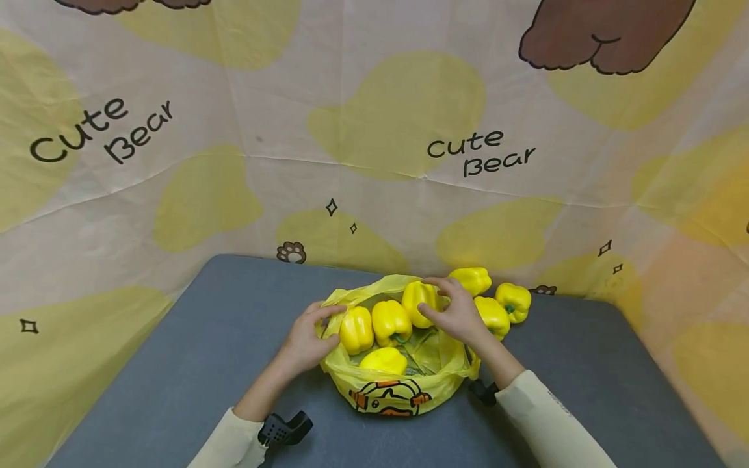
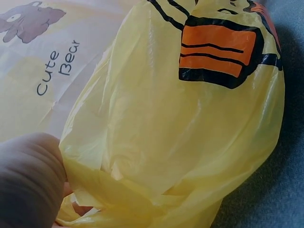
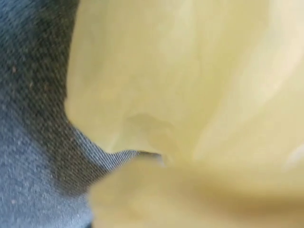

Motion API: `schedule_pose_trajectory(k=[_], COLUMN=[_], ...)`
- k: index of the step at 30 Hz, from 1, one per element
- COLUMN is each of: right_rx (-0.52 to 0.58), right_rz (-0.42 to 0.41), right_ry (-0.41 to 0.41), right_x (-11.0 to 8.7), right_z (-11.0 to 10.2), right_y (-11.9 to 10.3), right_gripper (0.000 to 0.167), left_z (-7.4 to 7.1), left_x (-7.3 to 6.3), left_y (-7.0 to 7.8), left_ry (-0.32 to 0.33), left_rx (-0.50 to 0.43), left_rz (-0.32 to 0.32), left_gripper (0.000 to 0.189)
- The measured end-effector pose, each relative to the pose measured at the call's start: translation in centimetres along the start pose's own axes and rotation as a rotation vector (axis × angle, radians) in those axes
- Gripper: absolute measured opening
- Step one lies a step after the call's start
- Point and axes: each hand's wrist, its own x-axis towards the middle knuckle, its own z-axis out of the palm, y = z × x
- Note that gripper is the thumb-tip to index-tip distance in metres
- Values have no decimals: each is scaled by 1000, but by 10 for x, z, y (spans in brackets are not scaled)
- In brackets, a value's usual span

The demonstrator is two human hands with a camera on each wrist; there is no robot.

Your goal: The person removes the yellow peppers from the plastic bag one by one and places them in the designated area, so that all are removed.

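A yellow plastic bag (image 1: 404, 390) with an orange and black cartoon print stands with its mouth wide. My left hand (image 1: 305, 338) pinches the bag's left rim; in the left wrist view the thumb (image 2: 33, 175) lies against the thin film. At the right side of the mouth my right hand (image 1: 459, 312) grips a yellow bell pepper (image 1: 417, 300) between thumb and fingers. Three more peppers lie inside: one on the left (image 1: 355, 331), a middle pepper (image 1: 391, 318) and a front pepper (image 1: 383, 360). Blurred bag film (image 3: 156, 85) fills most of the right wrist view and hides the right fingers.
Right of the bag, partly behind my right hand, lie three loose peppers: a back pepper (image 1: 471, 280), a near pepper (image 1: 493, 316) and a far right pepper (image 1: 514, 303). The grey table (image 1: 234, 325) meets a printed cloth backdrop (image 1: 386, 195) behind.
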Motion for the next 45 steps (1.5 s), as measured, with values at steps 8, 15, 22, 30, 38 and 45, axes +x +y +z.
schedule_pose_trajectory(k=[8, 15, 22, 30, 38, 45], right_rx=[-4, -15, -44, -25, -37, -37], right_rz=[1, 23, 44, 39, 35, 34], right_ry=[3, 4, 0, 23, 44, 58], right_x=[1, 3, 3, 3, 1, -2], right_z=[5, 8, 10, 11, 5, -4], right_y=[1, 2, 5, 3, -2, -8], right_gripper=[45, 47, 50, 49, 48, 47], left_z=[0, 0, 1, 1, 0, -1], left_x=[-2, -2, -3, -3, -3, -2], left_y=[2, 3, 3, 2, 1, 2], left_ry=[-8, -6, 2, 8, 11, 7], left_rx=[-5, -3, 0, 4, 4, -2], left_rz=[11, 20, 21, 19, 11, -1], left_gripper=[49, 49, 48, 48, 48, 48])
